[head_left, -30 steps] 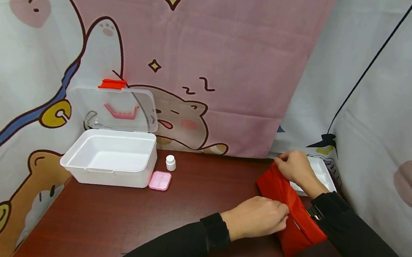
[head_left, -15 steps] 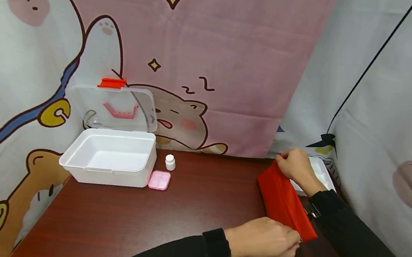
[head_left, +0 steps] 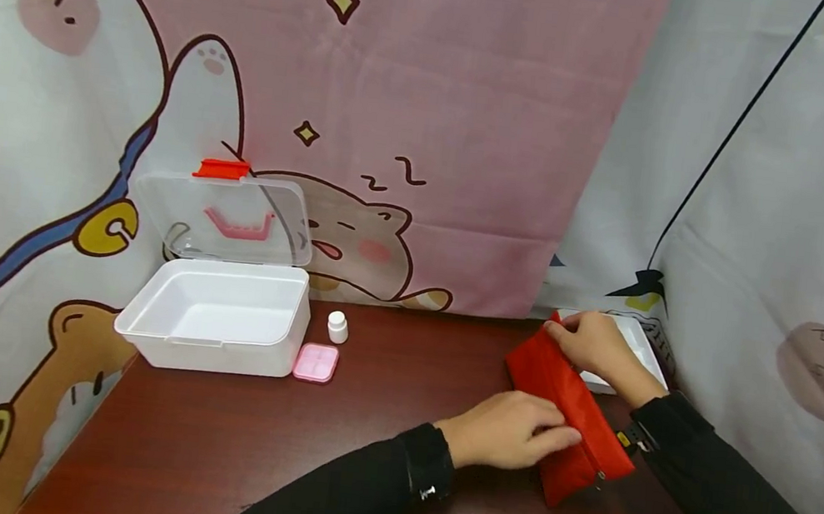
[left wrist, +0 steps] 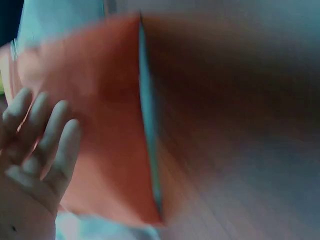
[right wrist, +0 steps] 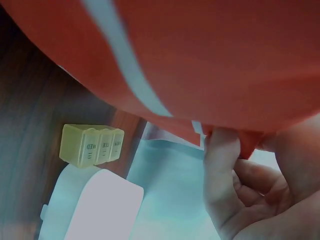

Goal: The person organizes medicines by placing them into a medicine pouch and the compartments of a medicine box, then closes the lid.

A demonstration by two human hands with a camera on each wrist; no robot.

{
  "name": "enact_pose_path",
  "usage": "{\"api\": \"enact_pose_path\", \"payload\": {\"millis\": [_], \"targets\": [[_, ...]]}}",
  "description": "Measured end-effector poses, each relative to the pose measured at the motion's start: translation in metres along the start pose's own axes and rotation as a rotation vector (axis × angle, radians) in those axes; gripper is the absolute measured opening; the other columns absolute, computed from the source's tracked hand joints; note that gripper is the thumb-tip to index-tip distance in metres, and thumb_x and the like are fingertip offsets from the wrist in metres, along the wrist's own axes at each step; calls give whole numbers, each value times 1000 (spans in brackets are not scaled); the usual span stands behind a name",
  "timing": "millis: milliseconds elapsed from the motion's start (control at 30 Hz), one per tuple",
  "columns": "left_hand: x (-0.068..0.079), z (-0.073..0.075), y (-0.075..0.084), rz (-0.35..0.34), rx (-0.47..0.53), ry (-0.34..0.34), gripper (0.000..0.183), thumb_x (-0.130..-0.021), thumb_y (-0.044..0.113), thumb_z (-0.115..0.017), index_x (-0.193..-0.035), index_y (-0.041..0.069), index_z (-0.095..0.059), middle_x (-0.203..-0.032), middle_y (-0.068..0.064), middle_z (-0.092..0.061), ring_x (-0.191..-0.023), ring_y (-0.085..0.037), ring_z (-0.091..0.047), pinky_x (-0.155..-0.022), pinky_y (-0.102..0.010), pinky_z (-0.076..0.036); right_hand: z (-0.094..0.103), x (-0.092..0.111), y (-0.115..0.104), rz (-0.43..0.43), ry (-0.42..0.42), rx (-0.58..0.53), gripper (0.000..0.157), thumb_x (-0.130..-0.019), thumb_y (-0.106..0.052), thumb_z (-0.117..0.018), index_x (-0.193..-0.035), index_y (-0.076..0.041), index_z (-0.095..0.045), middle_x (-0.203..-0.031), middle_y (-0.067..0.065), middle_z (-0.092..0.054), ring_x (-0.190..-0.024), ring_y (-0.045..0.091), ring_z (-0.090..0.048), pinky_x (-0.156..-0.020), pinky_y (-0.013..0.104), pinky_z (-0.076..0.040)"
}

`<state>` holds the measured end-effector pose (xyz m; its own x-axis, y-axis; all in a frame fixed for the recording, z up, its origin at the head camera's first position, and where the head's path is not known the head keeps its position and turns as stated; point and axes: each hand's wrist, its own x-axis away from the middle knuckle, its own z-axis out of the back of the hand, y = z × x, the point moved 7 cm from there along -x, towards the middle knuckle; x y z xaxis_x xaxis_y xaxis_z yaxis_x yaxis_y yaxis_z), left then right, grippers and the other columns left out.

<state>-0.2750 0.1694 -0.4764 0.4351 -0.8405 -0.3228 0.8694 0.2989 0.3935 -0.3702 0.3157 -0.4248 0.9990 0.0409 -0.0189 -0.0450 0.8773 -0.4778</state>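
A red zip pouch (head_left: 586, 422) stands tilted at the right of the table in the head view, with a small zipper pull (head_left: 600, 476) at its near end. My right hand (head_left: 601, 352) pinches the far upper corner of the pouch between thumb and fingers, as the right wrist view shows too. Beside the pouch's left face is my left hand (head_left: 514, 431), its fingers loosely extended and holding nothing. The left wrist view has those fingers (left wrist: 62, 130) nearly straight before the pouch (left wrist: 110, 135). The inside of the pouch is hidden.
Behind the pouch lies a white tray (head_left: 639, 348). A yellow pill organizer (right wrist: 90, 145) with day labels stands by a white rounded case (right wrist: 105, 207). On the left are a white box (head_left: 221, 354) with its clear lid up, a white bottle (head_left: 337, 327) and a pink case (head_left: 315, 362).
My left hand slid along the pouch's edge to its near end, then let go and moved back up and left. The right hand keeps its pinch on the far corner.
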Motion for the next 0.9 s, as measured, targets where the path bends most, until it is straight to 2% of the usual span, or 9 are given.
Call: {"api": "enact_pose_path", "payload": {"millis": [100, 167, 233, 300, 367, 433, 600, 800, 900], "targets": [[-7, 16, -50, 181, 167, 152, 26, -115, 37, -57, -96, 21, -66, -92, 7, -63, -85, -2, -58, -79, -10, -44, -1, 3, -2, -2, -13, 9, 41, -110, -37, -64, -119, -1, -82, -84, 8, -76, -77, 22, -64, -67, 33, -48], [-12, 22, -80, 297, 297, 197, 13, -111, 28, -64, -118, 18, -68, -111, 2, -69, -104, -9, -66, -91, -15, -50, -1, 6, -2, -9, -23, -22, 41, -110, -36, -63, -122, -1, -81, -85, 9, -76, -72, 19, -66, -65, 32, -50], [-15, 21, -103, 389, 421, 180, 38, -105, 20, -69, -142, 16, -61, -136, -4, -68, -126, -17, -66, -106, -24, -53, -2, 10, -3, -12, -30, -57, 42, -111, -35, -62, -125, 0, -80, -89, 10, -78, -68, 16, -68, -62, 32, -54], [-19, 16, -117, 430, 501, 117, 67, -100, 12, -71, -162, 17, -46, -159, -6, -59, -147, -23, -57, -122, -34, -48, -1, 14, -4, -11, -33, -81, 44, -111, -35, -61, -130, 1, -78, -93, 11, -79, -66, 14, -69, -62, 32, -57], [-23, 10, -126, 442, 566, 62, 87, -94, 7, -72, -171, 20, -33, -171, -8, -49, -158, -27, -47, -131, -42, -41, -2, 18, -5, -8, -41, -88, 46, -111, -36, -61, -134, 1, -76, -91, 11, -78, -66, 15, -69, -62, 33, -57], [-26, 4, -130, 445, 634, 30, 98, -91, 2, -72, -175, 21, -26, -175, -9, -46, -163, -28, -43, -133, -46, -37, -2, 21, -6, -2, -44, -81, 48, -111, -36, -61, -136, 2, -74, -89, 10, -77, -68, 16, -68, -64, 33, -56], [-27, -3, -136, 473, 734, 18, 99, -89, -1, -73, -174, 24, -30, -169, -4, -54, -156, -21, -52, -129, -43, -43, -2, 30, -10, 22, -29, -61, 47, -110, -36, -64, -136, 2, -75, -97, 10, -79, -80, 19, -65, -69, 33, -51], [-22, -4, -145, 508, 691, 19, 91, -89, 6, -79, -170, 22, -43, -155, -6, -64, -139, -17, -61, -120, -36, -49, -1, 38, -15, 47, -9, -103, 33, -107, -22, -67, -127, 0, -79, -85, 5, -77, -71, 17, -65, -62, 32, -52], [-19, -3, -148, 511, 655, -8, 81, -89, 12, -82, -165, 18, -52, -152, -3, -65, -132, -13, -62, -116, -32, -50, -1, 41, -19, 70, -1, -125, 28, -106, -19, -69, -125, -1, -80, -85, 4, -76, -69, 15, -64, -60, 30, -53]]}}
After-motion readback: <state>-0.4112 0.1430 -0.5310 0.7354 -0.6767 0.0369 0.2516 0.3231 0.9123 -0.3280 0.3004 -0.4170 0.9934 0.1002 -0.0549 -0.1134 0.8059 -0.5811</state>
